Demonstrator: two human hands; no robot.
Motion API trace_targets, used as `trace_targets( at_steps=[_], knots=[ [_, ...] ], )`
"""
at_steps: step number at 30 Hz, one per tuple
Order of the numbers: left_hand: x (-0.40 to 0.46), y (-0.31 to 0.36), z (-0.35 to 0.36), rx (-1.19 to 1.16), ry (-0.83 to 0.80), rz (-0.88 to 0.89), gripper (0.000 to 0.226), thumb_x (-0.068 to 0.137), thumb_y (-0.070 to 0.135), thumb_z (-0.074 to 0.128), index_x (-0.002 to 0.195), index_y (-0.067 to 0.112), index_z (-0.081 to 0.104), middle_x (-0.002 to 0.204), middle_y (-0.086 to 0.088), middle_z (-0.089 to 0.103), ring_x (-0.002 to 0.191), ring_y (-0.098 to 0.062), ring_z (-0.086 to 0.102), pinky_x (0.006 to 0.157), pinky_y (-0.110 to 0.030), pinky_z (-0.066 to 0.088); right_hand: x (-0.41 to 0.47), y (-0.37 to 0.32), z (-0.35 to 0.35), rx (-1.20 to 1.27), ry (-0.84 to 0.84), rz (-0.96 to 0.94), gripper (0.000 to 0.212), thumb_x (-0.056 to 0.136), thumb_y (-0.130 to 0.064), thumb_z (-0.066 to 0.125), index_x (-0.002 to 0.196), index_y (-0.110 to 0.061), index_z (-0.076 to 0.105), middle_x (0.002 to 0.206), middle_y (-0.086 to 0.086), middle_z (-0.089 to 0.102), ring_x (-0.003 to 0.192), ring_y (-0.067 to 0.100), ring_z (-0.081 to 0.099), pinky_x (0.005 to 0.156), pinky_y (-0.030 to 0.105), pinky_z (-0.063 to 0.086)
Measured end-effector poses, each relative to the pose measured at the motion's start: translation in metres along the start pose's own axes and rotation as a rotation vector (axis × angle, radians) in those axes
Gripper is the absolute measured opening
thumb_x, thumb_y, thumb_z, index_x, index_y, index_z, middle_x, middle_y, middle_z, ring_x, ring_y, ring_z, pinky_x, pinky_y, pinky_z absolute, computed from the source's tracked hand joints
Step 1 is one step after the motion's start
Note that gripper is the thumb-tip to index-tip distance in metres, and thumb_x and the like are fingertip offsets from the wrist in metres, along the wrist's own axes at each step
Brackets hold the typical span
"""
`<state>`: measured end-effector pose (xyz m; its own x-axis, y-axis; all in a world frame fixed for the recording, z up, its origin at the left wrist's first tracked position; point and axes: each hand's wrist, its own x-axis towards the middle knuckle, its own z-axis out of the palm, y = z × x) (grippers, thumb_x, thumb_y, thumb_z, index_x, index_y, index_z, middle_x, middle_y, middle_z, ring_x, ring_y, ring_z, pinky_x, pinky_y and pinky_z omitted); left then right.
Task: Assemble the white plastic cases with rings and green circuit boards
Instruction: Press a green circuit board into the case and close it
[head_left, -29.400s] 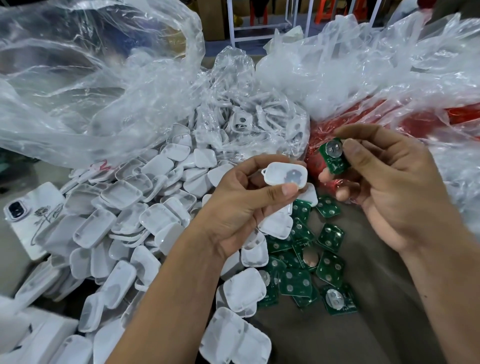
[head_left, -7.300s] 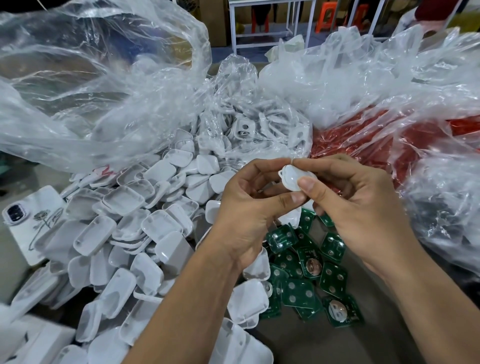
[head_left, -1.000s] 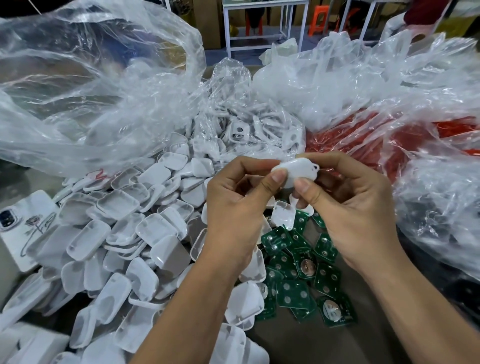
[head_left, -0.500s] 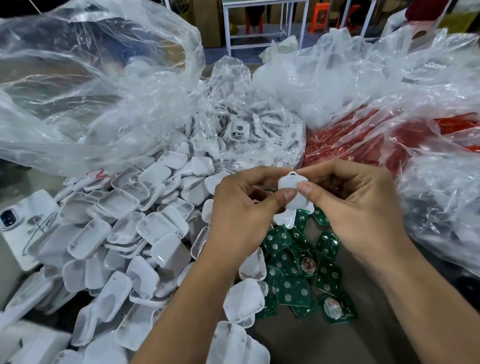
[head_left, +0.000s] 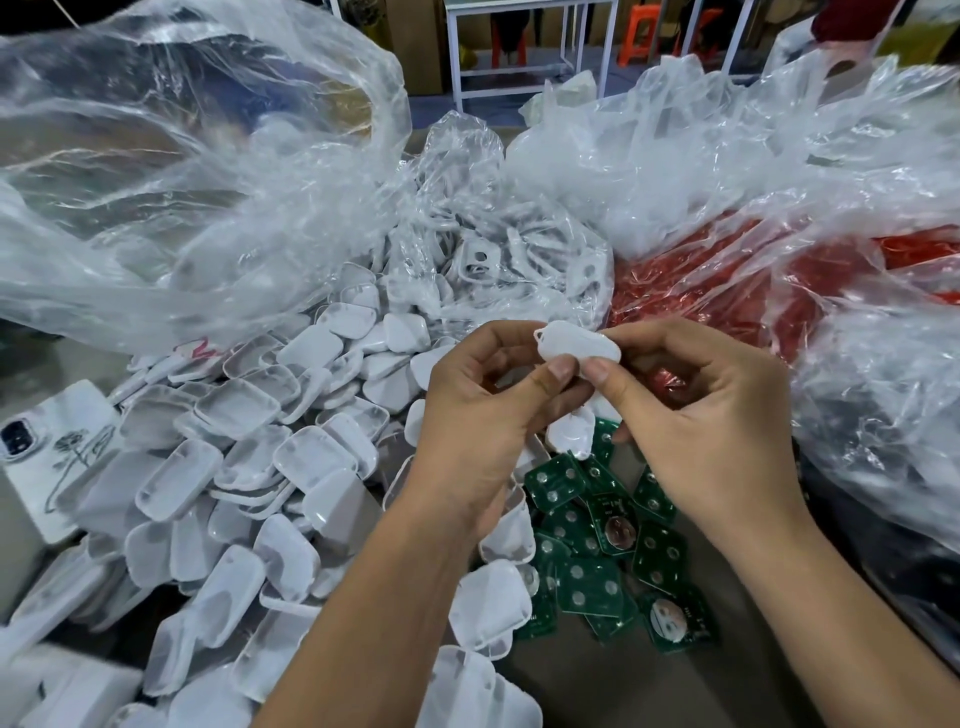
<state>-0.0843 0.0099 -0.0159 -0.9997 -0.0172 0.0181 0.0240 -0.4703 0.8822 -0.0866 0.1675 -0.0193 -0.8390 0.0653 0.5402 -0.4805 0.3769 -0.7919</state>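
Raised and turned flat since a moment ago, white case (head_left: 579, 347), pinched between left hand (head_left: 483, 415) and right hand (head_left: 711, 415), thumbs pressing.

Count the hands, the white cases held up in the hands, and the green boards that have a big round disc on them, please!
Hands: 2, the left hand and the right hand
White case held up: 1
Green boards with a big round disc: 2, one and another
Total: 5
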Motion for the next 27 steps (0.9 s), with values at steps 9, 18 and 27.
trace_targets(
  at_steps=[9,18,27],
  knots=[
    [-0.0007,0.0013,-0.0009,0.052,-0.029,0.062,0.017,0.091,-0.008,0.068,0.104,0.003,0.071,0.095,-0.016,0.076,0.093,-0.030,0.076,0.084,-0.039,0.063,0.0022,0.0030,0.0001,-0.029,0.016,-0.135,0.014,0.085,-0.014,0.086,0.097,-0.016,0.079,0.093,-0.009,0.075,0.086,0.014,0.074,0.073,0.024,0.058],
    [-0.0004,0.0023,0.0021,0.127,0.050,0.075,0.012,0.091,-0.004,0.070,0.098,0.005,0.074,0.089,-0.017,0.078,0.082,-0.029,0.078,0.075,-0.035,0.065,-0.0007,0.0021,0.0060,0.139,0.015,0.074,0.016,0.084,-0.010,0.086,0.094,-0.020,0.079,0.089,-0.007,0.078,0.083,0.015,0.076,0.074,0.030,0.063],
    [0.0002,0.0066,0.0012,-0.031,0.111,-0.043,0.028,0.083,0.011,0.074,0.108,-0.003,0.073,0.098,-0.021,0.078,0.086,-0.030,0.078,0.075,-0.030,0.065,0.0017,0.0015,0.0041,-0.114,0.022,-0.317,0.006,0.089,-0.005,0.082,0.094,-0.007,0.081,0.101,0.005,0.068,0.091,0.017,0.072,0.073,0.024,0.061]
  ],
)
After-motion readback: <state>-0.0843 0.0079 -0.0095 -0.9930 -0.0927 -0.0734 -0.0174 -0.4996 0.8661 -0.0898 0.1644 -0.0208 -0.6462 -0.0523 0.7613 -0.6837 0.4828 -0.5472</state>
